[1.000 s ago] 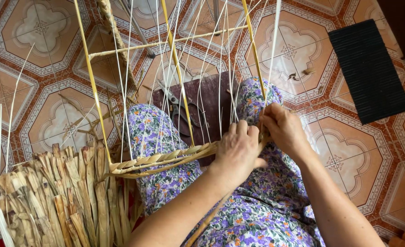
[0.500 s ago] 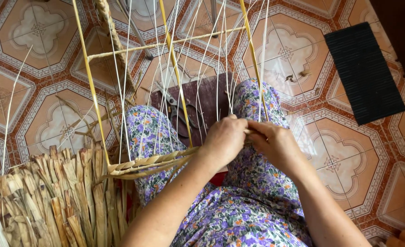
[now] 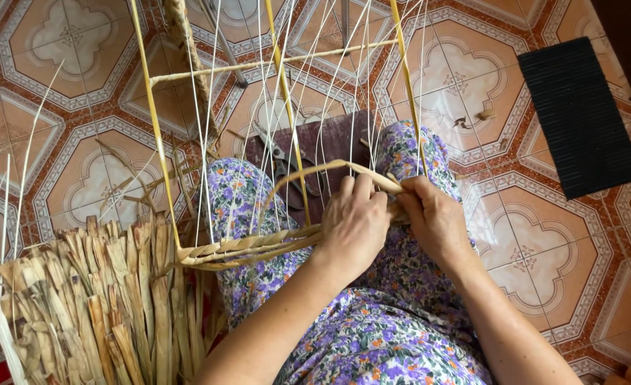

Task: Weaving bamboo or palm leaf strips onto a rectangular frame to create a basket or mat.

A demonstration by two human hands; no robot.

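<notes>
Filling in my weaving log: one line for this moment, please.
left hand: pinches woven strip | right hand: grips strip end | frame: upright

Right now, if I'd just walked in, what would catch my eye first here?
Probably the two hands at the centre: the left hand and right hand pinch a looped dried leaf strip among pale upright strands on a yellow frame. Below lies a purple flowered dress. At lower left stands a bundle of dried leaves on the patterned tiled floor.

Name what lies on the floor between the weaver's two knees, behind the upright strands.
In the head view, a dark maroon mat lies there with scissors resting on it, partly screened by the pale upright strands and yellow frame rods.
</notes>
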